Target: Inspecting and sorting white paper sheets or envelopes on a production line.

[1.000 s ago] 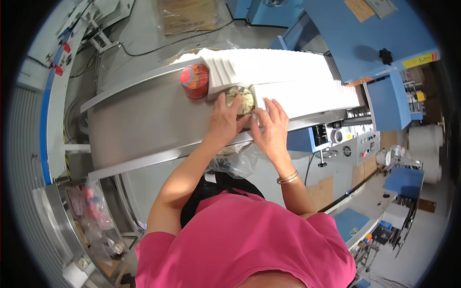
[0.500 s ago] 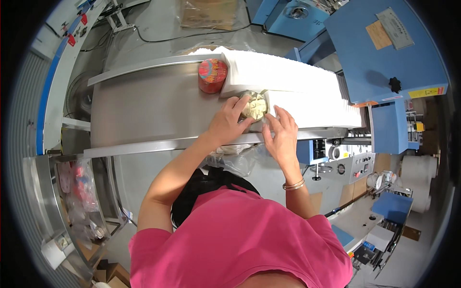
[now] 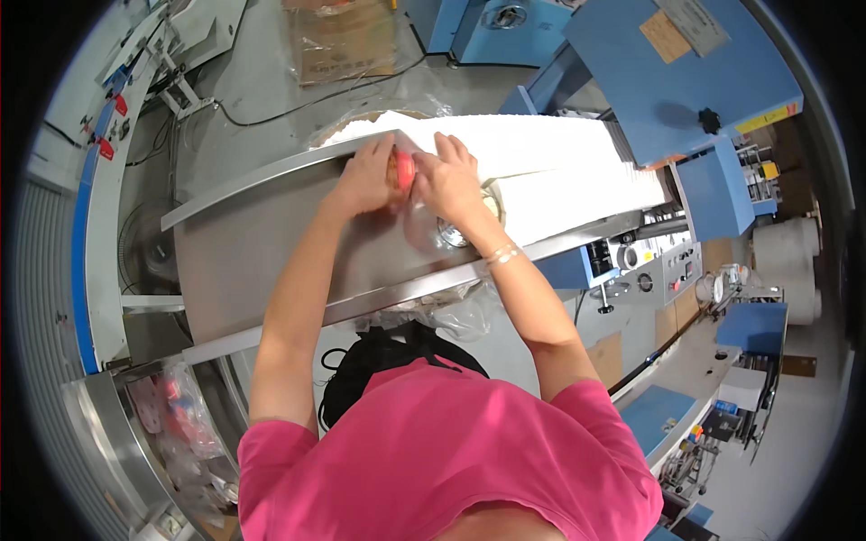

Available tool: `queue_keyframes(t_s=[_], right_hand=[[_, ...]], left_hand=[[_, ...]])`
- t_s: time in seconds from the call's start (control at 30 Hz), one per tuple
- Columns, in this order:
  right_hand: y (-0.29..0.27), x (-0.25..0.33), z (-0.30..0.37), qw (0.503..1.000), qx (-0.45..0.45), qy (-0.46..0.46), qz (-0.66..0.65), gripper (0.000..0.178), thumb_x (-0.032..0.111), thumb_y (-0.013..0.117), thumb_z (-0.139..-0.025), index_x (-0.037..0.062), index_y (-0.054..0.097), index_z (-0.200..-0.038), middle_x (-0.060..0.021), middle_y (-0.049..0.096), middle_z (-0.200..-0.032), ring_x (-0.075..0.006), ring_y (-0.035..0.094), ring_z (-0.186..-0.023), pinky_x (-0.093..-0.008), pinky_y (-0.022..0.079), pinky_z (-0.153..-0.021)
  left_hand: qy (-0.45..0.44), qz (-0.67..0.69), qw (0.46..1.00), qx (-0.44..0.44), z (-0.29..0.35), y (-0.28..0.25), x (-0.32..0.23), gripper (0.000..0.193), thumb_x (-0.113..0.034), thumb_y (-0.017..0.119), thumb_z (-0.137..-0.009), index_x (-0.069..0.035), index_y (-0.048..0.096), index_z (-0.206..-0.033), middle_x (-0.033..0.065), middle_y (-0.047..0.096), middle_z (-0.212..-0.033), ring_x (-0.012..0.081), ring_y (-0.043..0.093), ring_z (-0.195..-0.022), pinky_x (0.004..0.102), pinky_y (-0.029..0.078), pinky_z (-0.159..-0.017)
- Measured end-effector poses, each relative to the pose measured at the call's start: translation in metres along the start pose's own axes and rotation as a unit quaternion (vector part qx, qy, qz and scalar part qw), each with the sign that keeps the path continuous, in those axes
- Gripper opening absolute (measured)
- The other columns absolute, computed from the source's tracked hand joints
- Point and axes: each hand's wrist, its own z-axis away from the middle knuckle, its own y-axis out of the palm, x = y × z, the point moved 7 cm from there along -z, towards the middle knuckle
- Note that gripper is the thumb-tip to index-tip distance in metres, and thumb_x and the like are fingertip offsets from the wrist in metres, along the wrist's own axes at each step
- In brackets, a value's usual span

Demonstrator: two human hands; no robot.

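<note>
Both hands are at the far side of the metal trough, with a red round pack [image 3: 405, 169] between them. My left hand [image 3: 365, 178] is closed round the pack's left side and hides much of it. On its right side, the thumb and forefinger of my right hand [image 3: 448, 183] press against the pack, while other fingers point away toward the white stack. Below my right wrist lies a round, clear-wrapped pack [image 3: 453, 234] with a shiny end, partly covered by the wrist. Motion blurs the fingertips.
Two long white stacks [image 3: 550, 144] fill the right part of the metal trough [image 3: 262, 239]. A blue machine [image 3: 677, 81] stands at the far right. The trough's raised near rim [image 3: 397, 293] runs under my forearms. Plastic bags [image 3: 185, 406] lie at the lower left.
Both hands have moved from the gold-ended pack by the near stack to the red pack farther off. The red pack is now between them, and the view has shifted and tilted.
</note>
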Motion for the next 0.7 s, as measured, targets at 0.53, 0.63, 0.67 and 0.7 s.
queue_keyframes(t_s=[0.53,0.63,0.67,0.7], right_hand=[[-0.014,-0.008,0.004,0.997,0.073,0.026,-0.017,0.048,0.013,0.071,-0.069,0.0204,0.063,-0.115,-0.0163,0.042,-0.137,-0.0374,0.036,-0.126,-0.0475,0.033,-0.101],[-0.016,-0.014,0.007,0.998,0.058,0.001,-0.024,0.056,0.017,0.075,-0.067,0.0229,0.06,-0.12,-0.0158,0.042,-0.136,-0.0374,0.037,-0.125,-0.0473,0.034,-0.1],[-0.017,-0.014,0.006,0.998,0.063,-0.008,-0.019,0.057,0.018,0.076,-0.066,0.0238,0.059,-0.12,-0.0157,0.042,-0.136,-0.0372,0.037,-0.125,-0.0472,0.034,-0.1],[-0.019,-0.015,0.006,0.997,0.068,-0.017,-0.013,0.059,0.02,0.077,-0.066,0.0248,0.058,-0.121,-0.0155,0.042,-0.136,-0.0371,0.037,-0.125,-0.0472,0.034,-0.099]], left_hand=[[-0.159,0.319,0.928,0.11,0.045,0.019,0.023,0.027,-0.024,0.054,-0.089,-0.003,0.061,-0.105,0.009,0.059,-0.099,0.0119,0.056,-0.083,0.0271,0.047,-0.065],[-0.207,0.425,0.876,0.098,0.029,0.031,0.026,0.039,-0.024,0.057,-0.087,-0.005,0.052,-0.12,0.0096,0.058,-0.109,0.0172,0.058,-0.09,0.0308,0.049,-0.071],[-0.196,0.345,0.918,0.005,0.02,0.026,0.03,0.043,-0.022,0.061,-0.085,-0.004,0.05,-0.122,0.0108,0.058,-0.112,0.0188,0.059,-0.093,0.032,0.05,-0.072],[-0.183,0.259,0.944,-0.088,0.014,0.021,0.034,0.047,-0.021,0.065,-0.082,-0.004,0.049,-0.123,0.0121,0.057,-0.115,0.0204,0.059,-0.096,0.0332,0.05,-0.074]])
